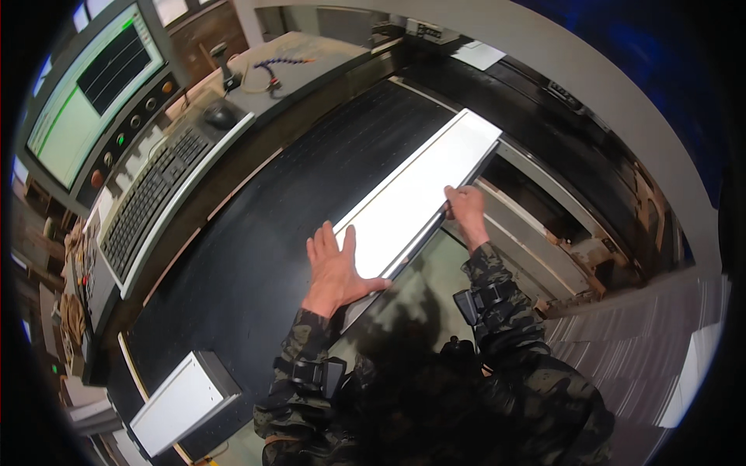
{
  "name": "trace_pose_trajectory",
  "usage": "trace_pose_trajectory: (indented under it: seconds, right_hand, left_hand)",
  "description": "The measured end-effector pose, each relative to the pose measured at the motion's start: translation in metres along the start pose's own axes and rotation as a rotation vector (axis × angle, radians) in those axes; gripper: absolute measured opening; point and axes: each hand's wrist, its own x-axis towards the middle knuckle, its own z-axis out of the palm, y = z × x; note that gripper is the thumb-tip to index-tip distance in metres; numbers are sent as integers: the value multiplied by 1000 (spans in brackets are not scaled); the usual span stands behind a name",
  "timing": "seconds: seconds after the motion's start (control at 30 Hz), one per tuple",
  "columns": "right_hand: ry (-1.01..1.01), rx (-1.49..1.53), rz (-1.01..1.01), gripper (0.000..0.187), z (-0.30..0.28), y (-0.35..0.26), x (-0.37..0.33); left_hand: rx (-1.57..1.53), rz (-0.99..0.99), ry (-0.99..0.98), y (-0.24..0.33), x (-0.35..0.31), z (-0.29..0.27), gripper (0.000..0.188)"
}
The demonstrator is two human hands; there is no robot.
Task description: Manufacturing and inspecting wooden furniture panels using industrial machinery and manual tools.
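A long white board point(427, 186) lies slantwise across the black belt point(256, 225), close to its near edge. My left hand point(336, 272) rests at the board's near end, fingers spread over its white face and thumb reaching to the edge. My right hand point(466, 213) is closed on the board's right long edge, about midway along; the thumb lies on top and the other fingers are partly hidden. A shorter white board point(175, 405) sits on the belt at the lower left, apart from both hands.
To the left stand a monitor point(93, 93), a row of buttons, a keyboard point(159, 190) and a mouse point(221, 115). A handheld scanner point(225, 66) and a blue segmented hose point(281, 61) are on the far shelf. Striped grey boards point(637, 342) are at the right.
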Motion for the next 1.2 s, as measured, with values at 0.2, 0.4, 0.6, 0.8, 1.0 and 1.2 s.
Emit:
trace_pose_trajectory:
  seconds: [0.2, 0.4, 0.6, 0.8, 1.0, 1.2]
  right_hand:
    - [-52, 65, 57, 29, -4, 0, 1]
    - [-9, 57, 68, 36, -16, -6, 0]
    - [30, -18, 151, 39, -12, -2, -6]
    - [11, 100, 45, 40, -3, 8, -5]
    - [-72, -54, 38, 40, -7, -3, -6]
    - [-30, -50, 95, 37, -9, -8, -10]
  left_hand:
    - [-11, 47, -44, 13, 8, -22, 91]
    - [-12, 108, 128, 20, -13, -13, 93]
    - [16, 51, 51, 15, -21, 7, 94]
    - [-56, 63, 8, 20, -31, 2, 88]
    - [-280, 92, 245, 7, -61, 0, 42]
    - [-334, -23, 329, -27, -89, 3, 26]
